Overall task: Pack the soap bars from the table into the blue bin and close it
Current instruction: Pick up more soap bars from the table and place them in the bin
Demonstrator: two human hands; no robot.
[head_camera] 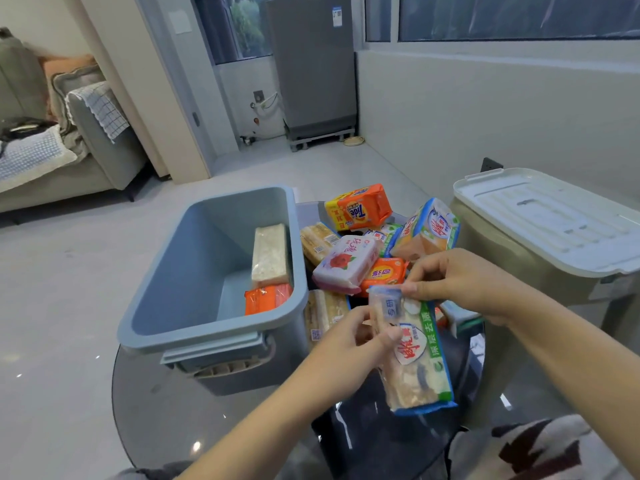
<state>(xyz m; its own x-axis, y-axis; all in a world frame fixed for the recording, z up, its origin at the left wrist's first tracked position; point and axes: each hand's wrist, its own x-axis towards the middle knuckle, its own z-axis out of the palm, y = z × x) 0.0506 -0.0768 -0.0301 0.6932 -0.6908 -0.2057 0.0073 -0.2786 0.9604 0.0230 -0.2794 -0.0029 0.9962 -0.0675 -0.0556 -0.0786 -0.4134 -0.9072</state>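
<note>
The blue bin (166, 289) stands open on the left of the round glass table (166, 420). Inside it lie a pale wrapped soap bar (270, 252) and an orange one (266, 299), both against the right wall. To the right of the bin, several wrapped soap bars are piled: an orange Tide pack (360, 206), a pink rose pack (346, 263) and a blue-green pack (429, 226). A long blue-and-green soap pack (415, 358) is held above the table by both hands. My left hand (349, 344) grips its left side. My right hand (457, 282) pinches its top end.
A beige bin with a white lid (547, 220) on top stands to the right of the table. A grey sofa (69, 147) is at the far left. A grey appliance (311, 64) stands against the far wall. Patterned fabric (533, 448) shows at the lower right.
</note>
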